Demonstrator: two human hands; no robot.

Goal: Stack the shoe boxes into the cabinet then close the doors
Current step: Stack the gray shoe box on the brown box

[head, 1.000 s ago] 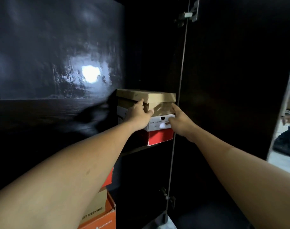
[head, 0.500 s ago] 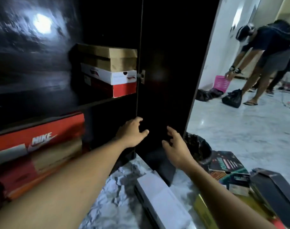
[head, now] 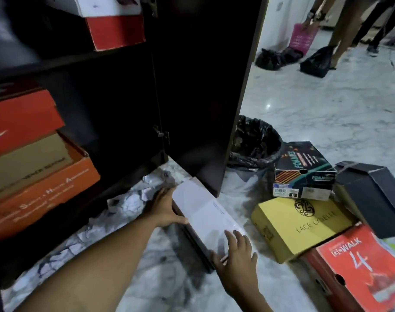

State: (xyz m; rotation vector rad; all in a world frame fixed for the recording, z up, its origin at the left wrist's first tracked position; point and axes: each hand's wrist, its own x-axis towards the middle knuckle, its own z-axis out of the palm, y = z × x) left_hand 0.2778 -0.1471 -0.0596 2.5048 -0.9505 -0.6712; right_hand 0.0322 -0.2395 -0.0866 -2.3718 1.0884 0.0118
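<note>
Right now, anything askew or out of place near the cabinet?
Yes. Crumpled paper litters the floor at the foot of the cabinet. The yellow box lies tilted, leaning on the red GOWALK box. The black box behind them also sits askew. The white box seems to reach under the open door.

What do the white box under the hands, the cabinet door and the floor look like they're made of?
The white box looks like matte cardboard: crisp folded edges, faint print. The cabinet door seems dark wood or laminate, semi-gloss: faint sheen, metal hinge. The floor looks like polished marble or marble-look tile: grey veining, a bright glare spot.
</note>
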